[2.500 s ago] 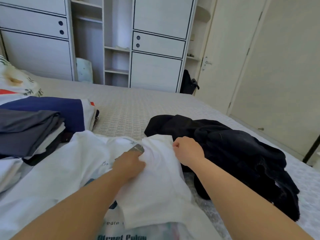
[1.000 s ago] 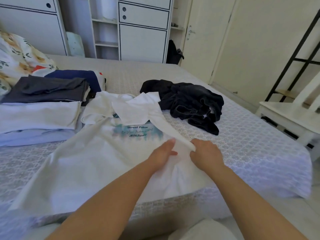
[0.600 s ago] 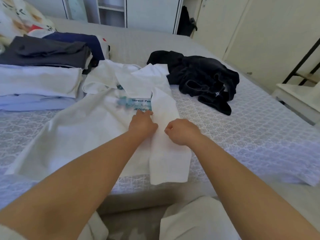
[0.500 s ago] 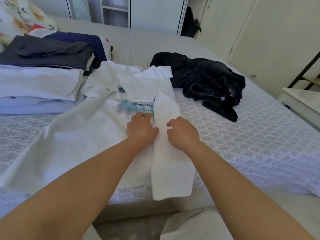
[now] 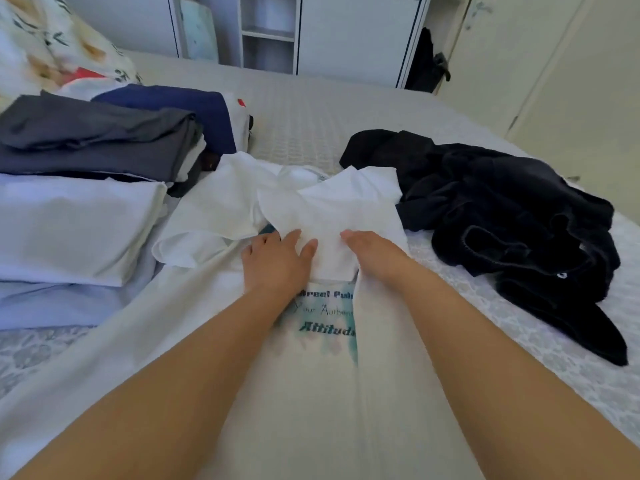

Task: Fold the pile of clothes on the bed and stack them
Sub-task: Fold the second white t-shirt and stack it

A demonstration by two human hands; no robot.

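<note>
A white T-shirt point(image 5: 194, 327) with a teal printed text lies spread on the bed in front of me, its right side folded inward over the print. My left hand point(image 5: 275, 261) lies flat on the shirt near the folded sleeve, fingers straight. My right hand point(image 5: 374, 252) presses flat on the folded right strip beside it. A crumpled black garment point(image 5: 502, 216) lies unfolded to the right. At the left stand stacks of folded clothes: a white piece point(image 5: 72, 226) in front, dark grey ones point(image 5: 93, 136) and a navy one point(image 5: 180, 105) behind.
The bed point(image 5: 519, 348) has a pale patterned cover; its right edge falls away near the black garment. A floral pillow point(image 5: 52, 46) is at the far left. White cabinets point(image 5: 346, 32) and a black bag point(image 5: 426, 64) stand beyond the bed.
Both hands slid up the shirt from the folded strip's middle toward the sleeve and collar, and now lie flat. The camera moved closer over the shirt.
</note>
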